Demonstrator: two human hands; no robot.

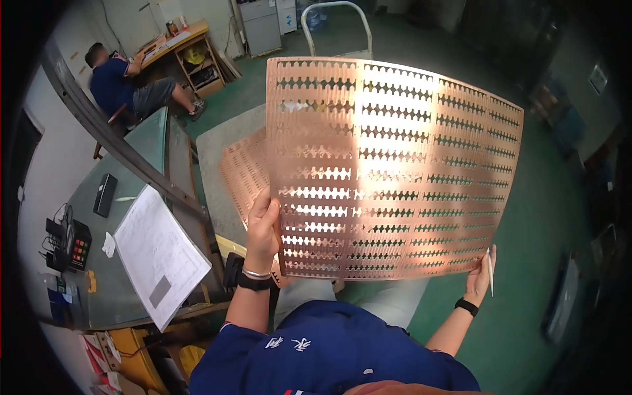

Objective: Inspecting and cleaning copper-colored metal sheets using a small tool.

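A large copper-coloured metal sheet point(395, 164), cut through with rows of toothed slots, is held up in front of me. My left hand point(263, 227) grips its left edge, thumb on the near face. At the lower right corner my right hand point(480, 276) holds the sheet too. A thin white pen-like stick point(490, 273) also rests in the fingers of that hand. Behind the raised sheet, more perforated copper sheets point(243, 171) lie on a grey platform, partly hidden.
To my left stands a glass-topped table point(112, 299) with a paper drawing point(161, 257), a small device with coloured buttons point(79, 243) and a black case point(105, 195). A metal post point(118, 138) crosses there. A cart handle point(337, 29) rises ahead. Another person point(115, 85) sits at a wooden desk point(174, 39).
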